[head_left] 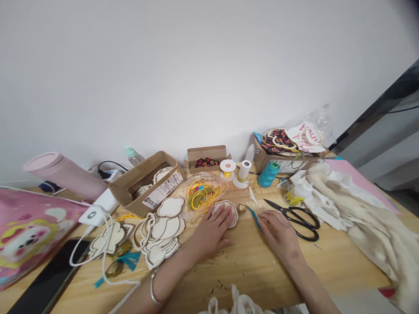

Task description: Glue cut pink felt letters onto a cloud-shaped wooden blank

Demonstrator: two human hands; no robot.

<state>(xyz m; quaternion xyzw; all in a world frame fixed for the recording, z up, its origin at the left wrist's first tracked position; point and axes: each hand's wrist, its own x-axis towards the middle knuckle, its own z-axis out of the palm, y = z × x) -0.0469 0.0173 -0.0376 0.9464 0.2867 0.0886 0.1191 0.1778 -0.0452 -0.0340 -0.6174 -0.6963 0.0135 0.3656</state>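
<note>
My left hand [214,226] lies with outstretched fingers on a pale, dark-edged, cloud-shaped cutout [233,221], covering much of it. To its right, my right hand [279,233] pinches a teal thread tassel [254,217] near the table top. A small brownish-gold piece [242,209] sits between the cutout and the tassel. Black-handled scissors [294,216] rest just right of my right hand. A teal thread cone [269,174] stands farther back. Left of my left hand, several similar cutouts [170,206] lie in an overlapping pile, and yellow and green cords [203,195] are bunched in a clear bag.
An open cardboard box [145,185] stands back left, and another box [281,163] holds patterned pieces back right. Two spools [228,167] are by the wall. A white cable [105,257] crosses the left side near a phone [49,277]. Beige cloth [366,222] covers the right.
</note>
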